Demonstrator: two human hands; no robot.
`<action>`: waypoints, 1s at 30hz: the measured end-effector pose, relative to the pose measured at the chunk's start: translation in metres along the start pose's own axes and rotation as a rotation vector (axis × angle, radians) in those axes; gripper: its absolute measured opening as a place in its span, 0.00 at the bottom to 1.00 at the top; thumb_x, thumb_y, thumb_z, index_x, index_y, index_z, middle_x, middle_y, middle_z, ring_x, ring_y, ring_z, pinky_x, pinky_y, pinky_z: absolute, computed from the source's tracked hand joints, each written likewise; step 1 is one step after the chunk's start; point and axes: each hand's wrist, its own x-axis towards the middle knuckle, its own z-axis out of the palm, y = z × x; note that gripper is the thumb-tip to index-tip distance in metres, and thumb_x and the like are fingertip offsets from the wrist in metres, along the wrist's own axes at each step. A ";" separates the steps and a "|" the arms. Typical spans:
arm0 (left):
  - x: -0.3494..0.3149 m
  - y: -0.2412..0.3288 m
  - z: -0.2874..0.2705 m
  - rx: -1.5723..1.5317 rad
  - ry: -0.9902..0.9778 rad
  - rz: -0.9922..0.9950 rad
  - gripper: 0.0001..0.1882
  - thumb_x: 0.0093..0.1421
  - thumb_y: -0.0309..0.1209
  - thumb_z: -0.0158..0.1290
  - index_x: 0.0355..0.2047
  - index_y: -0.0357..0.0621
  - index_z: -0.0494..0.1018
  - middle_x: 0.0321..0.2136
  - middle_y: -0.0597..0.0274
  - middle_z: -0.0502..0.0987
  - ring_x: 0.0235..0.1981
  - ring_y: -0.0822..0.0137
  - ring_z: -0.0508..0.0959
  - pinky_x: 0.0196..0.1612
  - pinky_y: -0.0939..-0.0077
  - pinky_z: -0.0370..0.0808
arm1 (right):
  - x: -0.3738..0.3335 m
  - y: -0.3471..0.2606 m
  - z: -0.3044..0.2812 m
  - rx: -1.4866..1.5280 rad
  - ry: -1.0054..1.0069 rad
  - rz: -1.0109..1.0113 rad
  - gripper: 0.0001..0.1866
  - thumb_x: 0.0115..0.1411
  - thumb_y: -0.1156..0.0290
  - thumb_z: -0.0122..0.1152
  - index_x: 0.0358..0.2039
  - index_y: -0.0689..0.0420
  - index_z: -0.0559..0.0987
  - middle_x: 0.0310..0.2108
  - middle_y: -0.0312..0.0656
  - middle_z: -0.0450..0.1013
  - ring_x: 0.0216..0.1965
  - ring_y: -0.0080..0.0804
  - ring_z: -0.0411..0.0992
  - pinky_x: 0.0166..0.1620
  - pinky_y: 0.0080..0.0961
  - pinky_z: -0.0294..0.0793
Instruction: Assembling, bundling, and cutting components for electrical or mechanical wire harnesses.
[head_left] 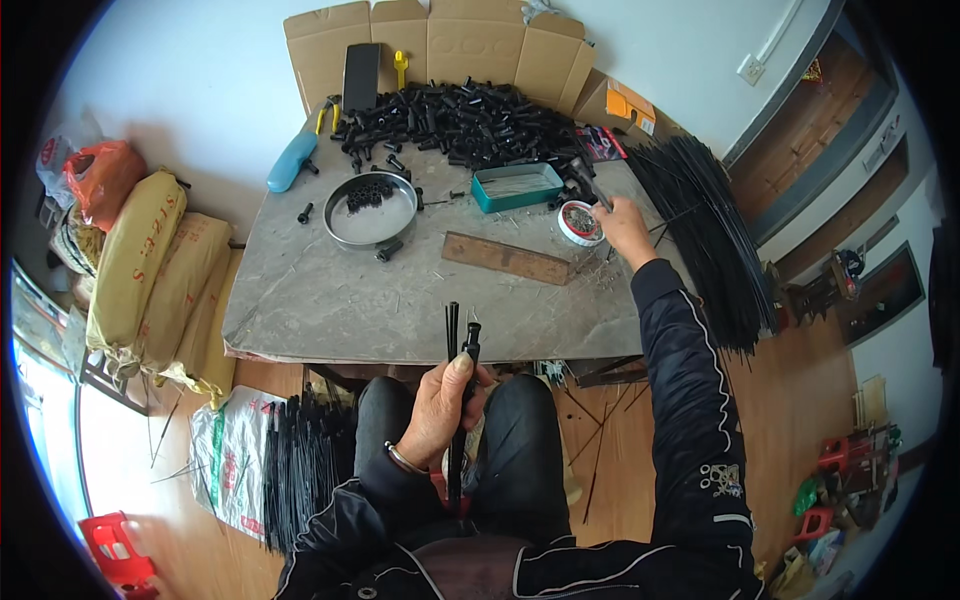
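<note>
My left hand (440,405) is closed around a few thin black rods (453,340), held upright over my lap at the table's near edge; one rod carries a black tube fitting at its top. My right hand (622,225) reaches out to the table's right side and holds a black tool (588,180) above a small round white tin (579,222). Behind the tin lies a heap of black plastic tube pieces (470,120).
A grey table (320,300) bears a round metal pan (370,212) of black pieces, a teal box (517,186), a wooden ruler (505,258) and blue-handled pliers (292,158). Long black rods (700,230) fan off the right edge. More rods (305,465) lie on the floor; sacks (150,270) stand left.
</note>
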 end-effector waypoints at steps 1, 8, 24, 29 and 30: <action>-0.002 0.002 0.001 0.023 0.005 0.009 0.29 0.68 0.54 0.39 0.33 0.36 0.69 0.12 0.65 0.64 0.12 0.75 0.63 0.16 0.79 0.61 | -0.003 -0.005 -0.001 0.005 0.005 -0.006 0.14 0.57 0.60 0.59 0.34 0.59 0.81 0.32 0.52 0.78 0.40 0.53 0.75 0.43 0.43 0.72; -0.010 0.004 -0.004 0.020 0.054 -0.028 0.25 0.69 0.48 0.41 0.32 0.37 0.72 0.14 0.67 0.67 0.14 0.77 0.65 0.18 0.82 0.63 | -0.004 -0.019 0.024 -0.204 -0.024 -0.211 0.16 0.55 0.58 0.59 0.34 0.59 0.79 0.34 0.56 0.76 0.40 0.57 0.73 0.41 0.48 0.70; -0.012 -0.010 0.002 -0.079 -0.051 0.045 0.24 0.68 0.52 0.41 0.33 0.42 0.70 0.16 0.74 0.63 0.16 0.80 0.63 0.18 0.84 0.60 | 0.013 0.001 0.004 0.098 -0.111 -0.085 0.13 0.60 0.66 0.57 0.37 0.64 0.77 0.27 0.46 0.75 0.28 0.34 0.73 0.34 0.31 0.70; -0.024 0.000 -0.007 -0.030 0.096 0.043 0.25 0.69 0.51 0.40 0.35 0.41 0.72 0.19 0.71 0.68 0.18 0.80 0.66 0.21 0.83 0.63 | -0.093 -0.066 -0.029 0.744 -0.356 0.005 0.10 0.59 0.66 0.60 0.37 0.55 0.75 0.20 0.27 0.64 0.20 0.14 0.62 0.23 0.16 0.60; -0.020 -0.004 -0.007 -0.046 0.112 0.137 0.23 0.69 0.50 0.41 0.34 0.41 0.71 0.18 0.71 0.68 0.17 0.79 0.66 0.20 0.83 0.64 | -0.112 -0.080 -0.030 0.873 -0.454 -0.016 0.09 0.58 0.67 0.60 0.37 0.55 0.74 0.21 0.28 0.64 0.20 0.15 0.62 0.24 0.17 0.61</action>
